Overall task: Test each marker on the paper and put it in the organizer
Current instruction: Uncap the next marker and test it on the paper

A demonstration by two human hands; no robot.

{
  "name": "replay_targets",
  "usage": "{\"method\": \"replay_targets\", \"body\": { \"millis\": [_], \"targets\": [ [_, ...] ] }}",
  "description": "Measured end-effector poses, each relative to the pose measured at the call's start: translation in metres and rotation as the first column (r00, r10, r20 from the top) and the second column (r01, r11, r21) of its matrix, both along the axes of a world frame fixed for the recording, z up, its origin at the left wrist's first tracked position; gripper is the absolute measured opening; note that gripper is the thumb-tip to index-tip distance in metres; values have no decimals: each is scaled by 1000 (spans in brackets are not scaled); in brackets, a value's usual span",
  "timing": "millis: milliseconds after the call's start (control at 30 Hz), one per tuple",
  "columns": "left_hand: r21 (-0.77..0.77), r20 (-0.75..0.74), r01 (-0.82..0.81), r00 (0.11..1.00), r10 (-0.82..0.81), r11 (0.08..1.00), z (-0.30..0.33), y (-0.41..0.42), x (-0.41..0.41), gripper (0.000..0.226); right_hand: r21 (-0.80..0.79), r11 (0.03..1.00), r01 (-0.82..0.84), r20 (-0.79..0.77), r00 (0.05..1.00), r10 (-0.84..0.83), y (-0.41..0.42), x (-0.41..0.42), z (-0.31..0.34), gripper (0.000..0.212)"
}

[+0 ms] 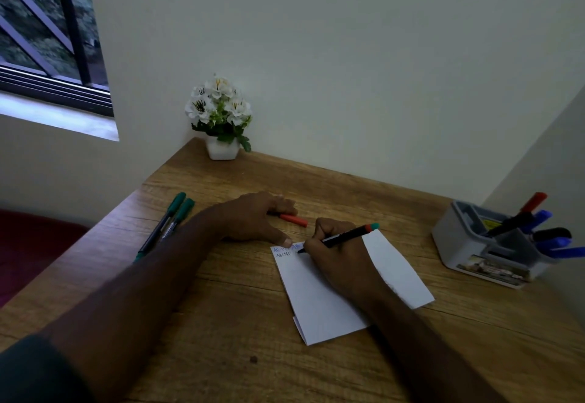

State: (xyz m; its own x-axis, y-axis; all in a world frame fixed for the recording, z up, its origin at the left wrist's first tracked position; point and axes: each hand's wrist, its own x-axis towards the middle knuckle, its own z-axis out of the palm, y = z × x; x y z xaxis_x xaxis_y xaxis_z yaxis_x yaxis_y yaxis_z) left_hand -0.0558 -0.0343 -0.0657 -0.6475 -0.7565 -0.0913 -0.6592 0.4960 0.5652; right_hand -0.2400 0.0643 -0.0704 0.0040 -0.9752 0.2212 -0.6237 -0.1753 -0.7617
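At far left, a window [47, 32] with dark bars looks out on foliage above a wooden counter [221, 323] set into the corner of a pale-walled room. Two green-capped markers [167, 223] lie side by side near the counter's left edge, partly hidden behind the person's left forearm. A small white pot of white flowers [220, 117] stands at the back against the wall. The left hand [253, 217] rests flat and released on the counter, palm down, its thumb tip touching the top left corner of the paper [345, 292]. Just beyond its fingers lies a loose red cap [293, 219], apart from the sheet. The paper, a folded white sheet, lies at the counter's centre; two short lines of handwriting, one blue and one dark, show at its top left corner. The right hand [335, 257] rests on the sheet, clenched in a writing grip around a black marker [343, 238] with a red-and-teal end, its tip touching the paper beside the lettering. At far right, a grey organizer [468, 244] stands near the side wall, holding one red-capped marker, several blue ones and a dark one, all leaning to the right.
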Motion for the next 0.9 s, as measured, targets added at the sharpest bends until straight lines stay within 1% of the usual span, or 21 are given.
{"method": "replay_targets", "body": {
  "millis": [133,400,533,700,800,900],
  "targets": [
    [-6,7,-1,1000,1,1000,-1,-1,0,78,11,1000,-8,-27,1000,8,-1,0,-2,29],
    [-7,8,6,1000,-6,1000,-1,-2,0,78,1,1000,-5,40,999,5,-4,0,-5,35],
    [-3,7,-2,1000,2,1000,0,-1,0,79,-14,1000,0,28,1000,1,-4,-1,-5,33],
    [-7,6,-4,1000,4,1000,3,4,-1,78,-43,999,-10,37,999,11,-5,-2,-5,37],
    [-2,7,-4,1000,4,1000,2,2,0,79,-22,1000,-16,40,999,17,-4,-3,-6,35],
    [5,3,1,1000,-1,1000,1,1,0,79,-34,999,-4,52,999,6,-4,-2,-6,35]
  ]
}}
